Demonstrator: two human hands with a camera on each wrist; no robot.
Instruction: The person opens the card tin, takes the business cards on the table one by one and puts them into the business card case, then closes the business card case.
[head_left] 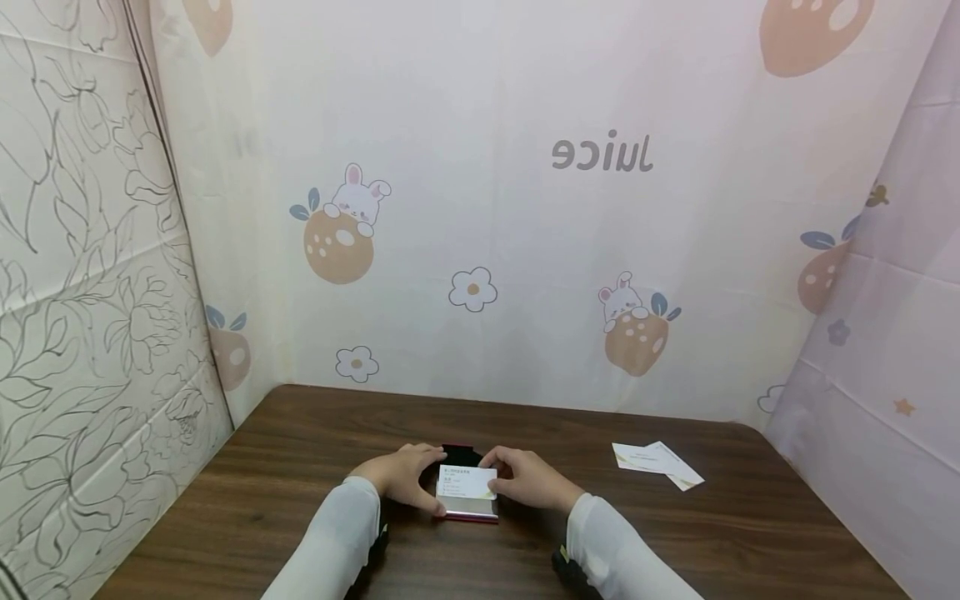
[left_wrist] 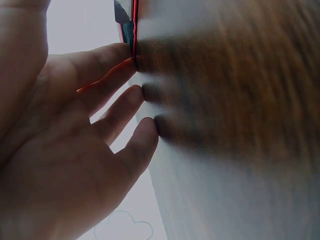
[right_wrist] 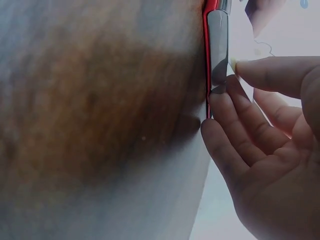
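L hand (head_left: 401, 477) grips case (right_wrist: 217, 45); R hand (head_left: 534, 479) pinches card (head_left: 467, 481) edge. Risk: L slack → case skids, card may snag/bend.

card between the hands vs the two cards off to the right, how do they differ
The card between the hands is over the red-edged case, while the two cards lie overlapping on the table. The right hand touches the card between the hands; neither touches the two cards. All are mostly white.
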